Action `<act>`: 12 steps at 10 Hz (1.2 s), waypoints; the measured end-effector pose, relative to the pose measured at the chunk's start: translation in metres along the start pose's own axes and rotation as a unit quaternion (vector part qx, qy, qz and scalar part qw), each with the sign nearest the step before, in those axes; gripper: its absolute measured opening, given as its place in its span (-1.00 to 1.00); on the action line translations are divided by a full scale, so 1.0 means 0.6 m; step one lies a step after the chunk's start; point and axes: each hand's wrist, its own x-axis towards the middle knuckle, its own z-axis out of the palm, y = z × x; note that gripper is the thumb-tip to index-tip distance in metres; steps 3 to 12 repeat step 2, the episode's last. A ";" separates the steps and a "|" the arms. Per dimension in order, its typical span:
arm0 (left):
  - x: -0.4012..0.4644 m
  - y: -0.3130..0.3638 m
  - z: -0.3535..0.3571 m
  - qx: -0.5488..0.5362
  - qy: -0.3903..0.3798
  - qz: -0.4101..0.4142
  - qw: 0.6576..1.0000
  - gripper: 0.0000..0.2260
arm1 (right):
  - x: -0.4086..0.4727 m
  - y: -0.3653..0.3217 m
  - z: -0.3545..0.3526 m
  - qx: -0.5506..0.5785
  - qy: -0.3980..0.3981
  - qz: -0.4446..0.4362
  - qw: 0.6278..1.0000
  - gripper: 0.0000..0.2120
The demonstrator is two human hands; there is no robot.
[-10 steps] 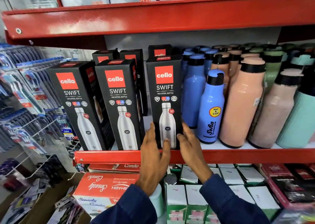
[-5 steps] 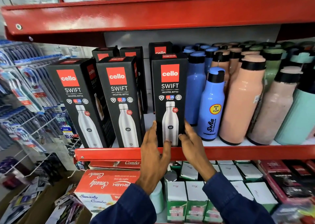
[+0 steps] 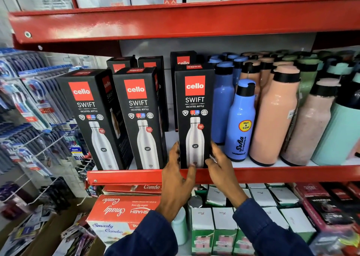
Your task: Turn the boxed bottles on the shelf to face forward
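Three tall black "cello SWIFT" bottle boxes stand in a front row on the red shelf (image 3: 272, 175). The right box (image 3: 194, 107) shows its printed front squarely. My left hand (image 3: 176, 175) grips its lower left edge and my right hand (image 3: 220, 166) its lower right edge. The middle box (image 3: 139, 111) also faces front. The left box (image 3: 91, 117) is turned a little, showing part of its right side. More black boxes (image 3: 182, 60) stand behind them.
Loose blue bottles (image 3: 240, 123), peach bottles (image 3: 274, 119) and pale green ones crowd the shelf right of the boxes. A rack of packaged toothbrushes (image 3: 31, 103) hangs at left. Red "Combo" cartons (image 3: 124, 211) and small green-white boxes fill the lower shelf.
The right box has shifted rightward, close against the blue bottles, with both hands following at its base. The other two boxes have not moved.
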 end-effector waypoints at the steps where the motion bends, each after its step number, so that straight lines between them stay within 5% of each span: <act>1: -0.002 -0.001 -0.005 -0.001 -0.006 -0.003 1.000 -0.34 | 0.001 -0.001 -0.001 -0.001 -0.007 -0.004 1.000 -0.35; 12: -0.004 0.013 -0.018 -0.004 0.015 0.010 1.000 -0.33 | -0.006 -0.014 -0.007 0.023 0.025 -0.021 0.999 -0.40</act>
